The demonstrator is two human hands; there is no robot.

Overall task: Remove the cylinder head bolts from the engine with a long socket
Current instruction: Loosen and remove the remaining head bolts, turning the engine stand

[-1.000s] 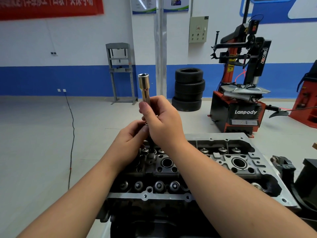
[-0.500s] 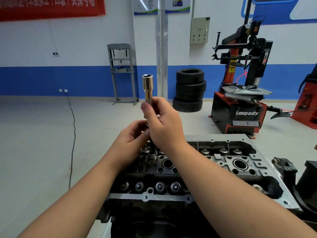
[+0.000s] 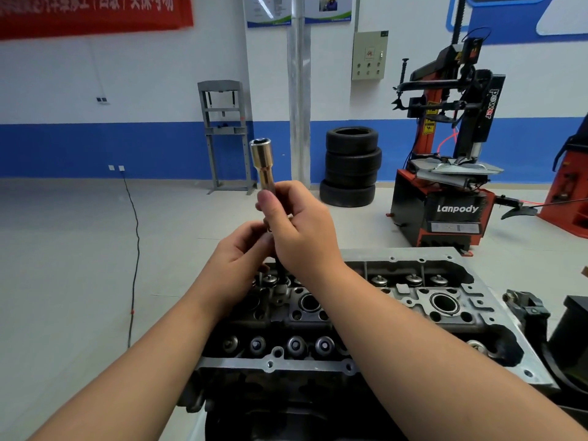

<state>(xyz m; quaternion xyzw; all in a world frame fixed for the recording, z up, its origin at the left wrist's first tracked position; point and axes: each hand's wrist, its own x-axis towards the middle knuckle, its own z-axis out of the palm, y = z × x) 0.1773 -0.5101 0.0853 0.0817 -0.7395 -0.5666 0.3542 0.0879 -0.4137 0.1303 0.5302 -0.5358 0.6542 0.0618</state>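
A shiny long socket (image 3: 263, 165) stands upright above the cylinder head (image 3: 413, 297), open end up. My right hand (image 3: 300, 227) is closed around its lower shaft. My left hand (image 3: 237, 259) pinches the socket's bottom end just under the right hand; a dark thin piece, perhaps a bolt shank (image 3: 280, 265), shows below the fingers, and what it joins is hidden. The engine sits in front of me with valve springs (image 3: 296, 345) and spark plug wells (image 3: 444, 302) exposed.
A red and black tyre changer (image 3: 451, 173) stands at the back right. Stacked tyres (image 3: 351, 167) and a grey press frame (image 3: 224, 135) are by the blue-striped wall. A black cable (image 3: 135, 249) runs across the floor at left. Dark engine-stand parts (image 3: 531, 313) sit at right.
Both hands and the socket keep their grip and pose; they show only a slight shift in the frame, along with the whole scene.
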